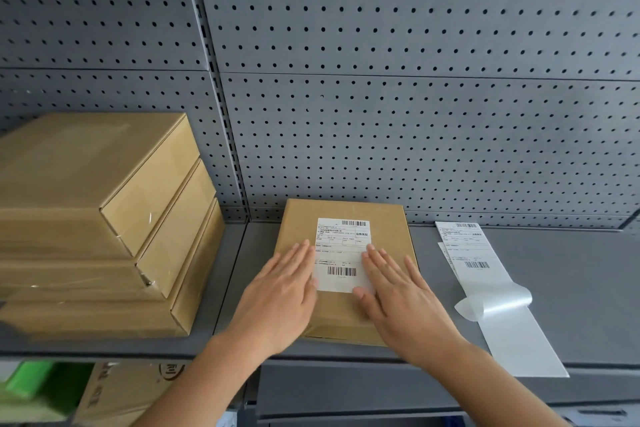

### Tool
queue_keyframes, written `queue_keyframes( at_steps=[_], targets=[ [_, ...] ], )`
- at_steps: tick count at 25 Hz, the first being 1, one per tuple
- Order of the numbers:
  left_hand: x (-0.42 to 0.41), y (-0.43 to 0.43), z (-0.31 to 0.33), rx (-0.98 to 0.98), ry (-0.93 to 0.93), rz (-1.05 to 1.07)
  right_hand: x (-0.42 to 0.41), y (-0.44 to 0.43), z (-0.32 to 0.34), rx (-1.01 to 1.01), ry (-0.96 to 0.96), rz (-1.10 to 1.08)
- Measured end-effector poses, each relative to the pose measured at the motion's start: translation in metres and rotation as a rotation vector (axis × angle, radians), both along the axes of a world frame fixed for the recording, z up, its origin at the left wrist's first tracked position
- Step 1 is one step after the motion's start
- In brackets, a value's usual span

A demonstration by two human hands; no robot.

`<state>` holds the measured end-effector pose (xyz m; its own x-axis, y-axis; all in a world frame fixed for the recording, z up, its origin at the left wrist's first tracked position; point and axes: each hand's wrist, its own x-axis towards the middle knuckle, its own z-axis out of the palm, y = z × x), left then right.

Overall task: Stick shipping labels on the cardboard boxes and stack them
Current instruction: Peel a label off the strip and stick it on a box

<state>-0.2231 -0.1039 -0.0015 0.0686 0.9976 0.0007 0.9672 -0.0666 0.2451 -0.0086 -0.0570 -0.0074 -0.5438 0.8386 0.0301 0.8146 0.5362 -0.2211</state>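
One label (341,253) is pressed onto box (301,218) by left hand (277,291) & right hand (405,298) (both flat, nothing gripped); stacking isn't done yet, and the top of pile (86,163) is seen unlabelled.

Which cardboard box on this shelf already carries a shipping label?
The single box in the middle, white label on top, pressed by left hand and right hand; the stack of three at left shows none.

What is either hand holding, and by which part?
Nothing is gripped. The left hand and right hand lie flat, fingers straight, pressing the shipping label onto the cardboard box at the label's left and right edges.
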Motion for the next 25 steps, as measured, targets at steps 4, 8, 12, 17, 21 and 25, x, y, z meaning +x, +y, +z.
queue_keyframes(
  at_steps=[4,8,12,17,21,25],
  targets=[
    [0.025,-0.022,-0.007,0.014,0.044,-0.171,-0.01,-0.028,-0.01,0.099,0.035,0.15],
    [0.019,-0.025,-0.012,-0.002,0.086,-0.143,-0.002,-0.032,-0.022,0.154,-0.045,0.121],
    [0.004,-0.03,-0.009,-0.058,0.09,-0.037,0.022,-0.027,-0.024,0.141,-0.073,0.052],
    [-0.028,-0.03,-0.014,-0.093,-0.042,0.187,0.064,-0.017,-0.018,-0.002,0.008,-0.123],
    [-0.036,-0.018,-0.011,-0.166,-0.686,0.468,0.064,-0.006,-0.006,-0.406,0.481,-0.415],
    [-0.018,-0.003,-0.007,-0.284,-1.173,0.577,0.047,0.006,-0.009,-0.733,0.77,-0.549]
  ],
)
